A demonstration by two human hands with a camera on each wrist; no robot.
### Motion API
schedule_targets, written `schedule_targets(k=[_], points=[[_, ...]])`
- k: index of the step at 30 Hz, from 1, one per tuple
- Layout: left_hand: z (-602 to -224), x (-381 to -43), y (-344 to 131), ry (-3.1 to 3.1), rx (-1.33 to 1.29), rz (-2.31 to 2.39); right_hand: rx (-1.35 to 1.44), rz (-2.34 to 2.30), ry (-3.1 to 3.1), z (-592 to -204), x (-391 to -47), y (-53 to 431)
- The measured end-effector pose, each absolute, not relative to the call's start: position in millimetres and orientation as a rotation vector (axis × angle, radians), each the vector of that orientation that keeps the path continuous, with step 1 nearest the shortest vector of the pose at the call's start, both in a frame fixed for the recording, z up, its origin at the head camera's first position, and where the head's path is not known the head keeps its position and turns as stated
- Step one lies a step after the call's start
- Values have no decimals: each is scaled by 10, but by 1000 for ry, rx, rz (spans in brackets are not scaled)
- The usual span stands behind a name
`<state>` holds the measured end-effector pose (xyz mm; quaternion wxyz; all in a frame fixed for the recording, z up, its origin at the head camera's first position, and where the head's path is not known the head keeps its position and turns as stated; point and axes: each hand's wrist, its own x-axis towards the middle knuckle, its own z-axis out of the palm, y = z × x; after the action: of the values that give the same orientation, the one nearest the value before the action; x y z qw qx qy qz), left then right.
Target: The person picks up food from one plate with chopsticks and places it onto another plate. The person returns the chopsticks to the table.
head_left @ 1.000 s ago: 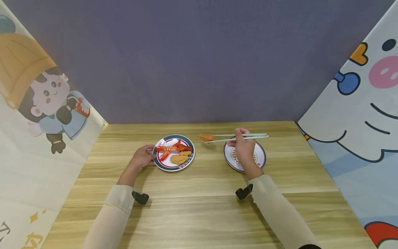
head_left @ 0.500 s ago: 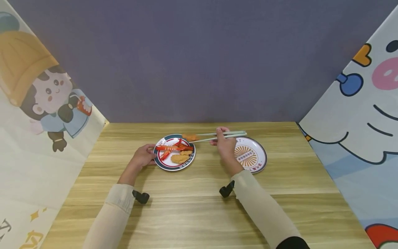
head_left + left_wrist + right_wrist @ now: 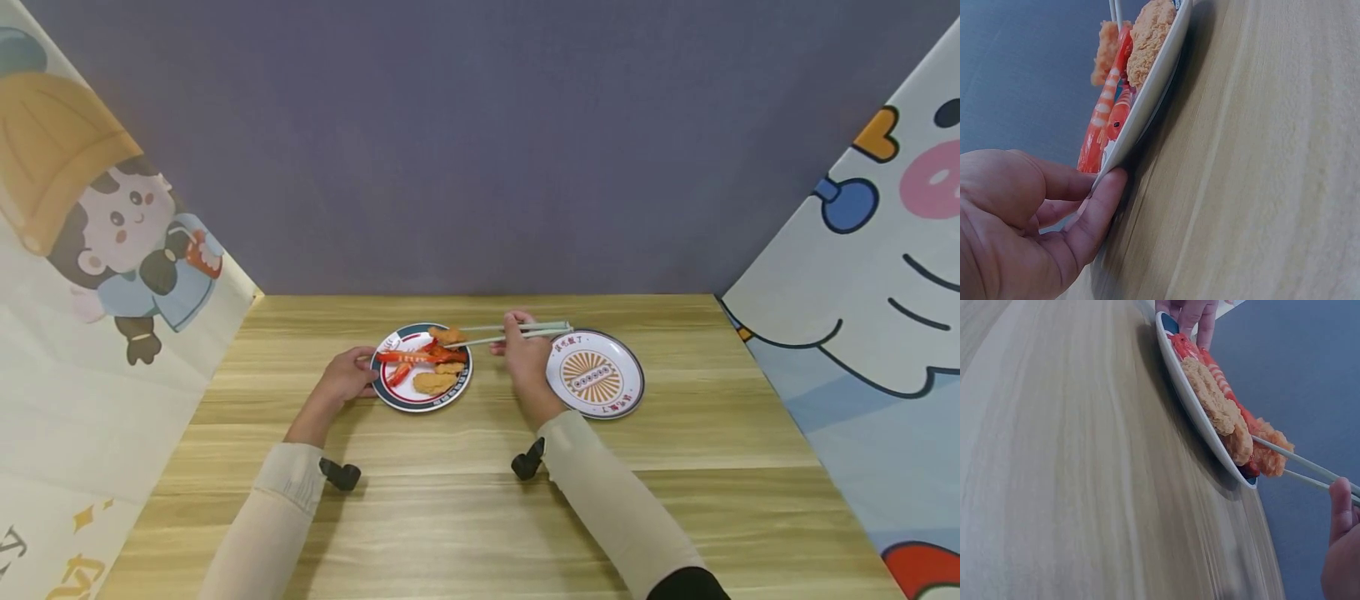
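At the left of the table, a round plate [image 3: 408,405] with a dark green rim bears red striped prawns [image 3: 397,357] and tan breaded pieces [image 3: 433,383]. My left hand [image 3: 347,375] pinches its left rim, thumb and fingers on opposite faces in the left wrist view. My right hand [image 3: 522,357] grips a pair of pale green chopsticks [image 3: 1300,460], pointing left. Between their tips is an orange breaded fried piece [image 3: 1274,457], over the far right part of the plate, close against the prawn and breaded food there.
A white plate [image 3: 621,383] with an orange sunburst and red lettering lies right of my right hand. Behind the wooden table [image 3: 450,492] stands a grey-blue wall [image 3: 480,150]. Cartoon-printed panels [image 3: 67,350] flank both sides.
My right hand has moved left with the chopsticks, carrying the orange piece from between the plates to above the left plate. The white plate is now uncovered. My left hand stays at the rim.
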<state>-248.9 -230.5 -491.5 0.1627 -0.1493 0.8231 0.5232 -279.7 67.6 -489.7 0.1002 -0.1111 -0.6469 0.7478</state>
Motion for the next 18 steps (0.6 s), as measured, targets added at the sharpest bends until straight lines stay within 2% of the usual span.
schedule_targets(k=[18], points=[[-4934, -2504, -2306, 2356, -428, 1483, -347, 2243, -1832, -4861, -2741, 856]])
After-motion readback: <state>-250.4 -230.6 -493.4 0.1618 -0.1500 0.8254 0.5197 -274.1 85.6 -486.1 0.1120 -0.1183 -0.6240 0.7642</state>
